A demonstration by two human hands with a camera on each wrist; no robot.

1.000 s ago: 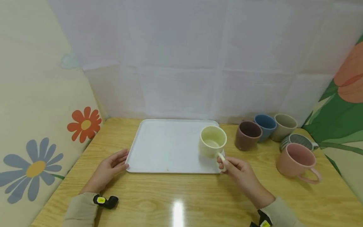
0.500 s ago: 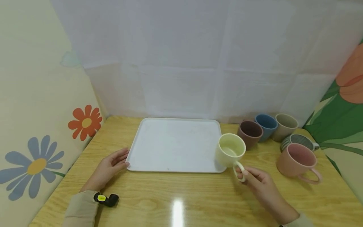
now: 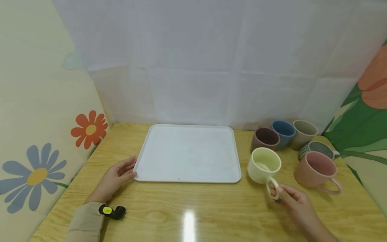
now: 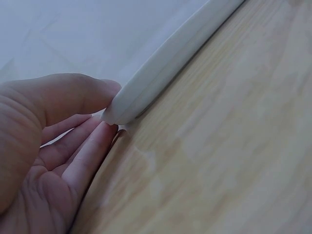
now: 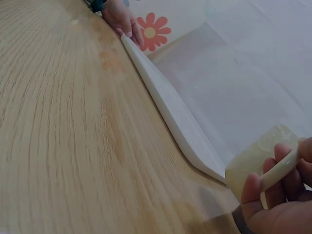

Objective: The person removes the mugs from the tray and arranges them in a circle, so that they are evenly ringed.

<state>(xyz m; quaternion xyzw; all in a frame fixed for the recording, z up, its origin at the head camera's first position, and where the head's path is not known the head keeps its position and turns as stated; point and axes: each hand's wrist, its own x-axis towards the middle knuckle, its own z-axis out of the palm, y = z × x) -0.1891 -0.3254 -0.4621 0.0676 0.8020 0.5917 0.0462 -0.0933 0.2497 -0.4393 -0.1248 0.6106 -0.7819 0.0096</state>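
Observation:
My right hand (image 3: pixel 297 203) pinches the handle of a pale yellow mug (image 3: pixel 263 164), upright and just right of the tray. In the right wrist view its curled fingers (image 5: pixel 251 192) hook round the handle of the mug (image 5: pixel 239 170); a shadow falls on the table below. At the tray's near left corner lies my left hand (image 3: pixel 116 178), its fingers extended. The left wrist view has the thumb (image 4: pixel 109 90) touching the rim of the white tray (image 4: pixel 151 80), with fingertips against the same corner. Nothing stands on the tray (image 3: pixel 187 154).
Behind and right of the yellow mug stand a maroon mug (image 3: pixel 265 138), a blue mug (image 3: pixel 283 134), a beige mug (image 3: pixel 303 134), a grey striped mug (image 3: pixel 320 149) and a pink mug (image 3: pixel 315 171). A white cloth (image 3: pixel 187 67) hangs behind the wooden table (image 3: pixel 151 211).
From over the tray's right side, my right hand has carried the yellow mug rightward and toward me, past the tray's edge. My left hand keeps its place at the corner.

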